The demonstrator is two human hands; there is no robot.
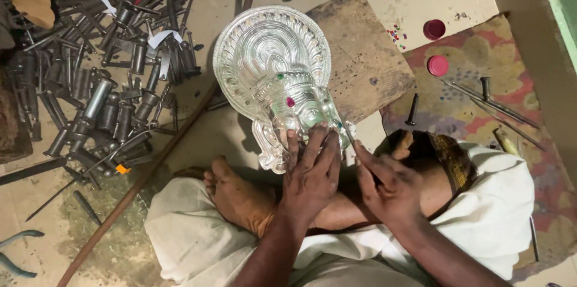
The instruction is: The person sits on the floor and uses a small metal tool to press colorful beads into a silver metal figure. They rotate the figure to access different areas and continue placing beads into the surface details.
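Person sits cross-legged on the floor w/ a silver mask [277, 76] (embossed face + big halo, small red & green stones) propped against a wood block [363, 52] and their lap. Left hand [312, 173] lies flat on the mask's lower edge, fingers spread wide, steadying it. Right hand [384, 182] is just right of the mask, fingers pinched narrow on a thin tool [349, 137], tip touching the mask's lower right side. Left of the mask: big pile of metal punches [108, 76]. Right of it, well apart: two pink caps [436, 46] and a few rods [493, 103] on a patterned mat [481, 70].
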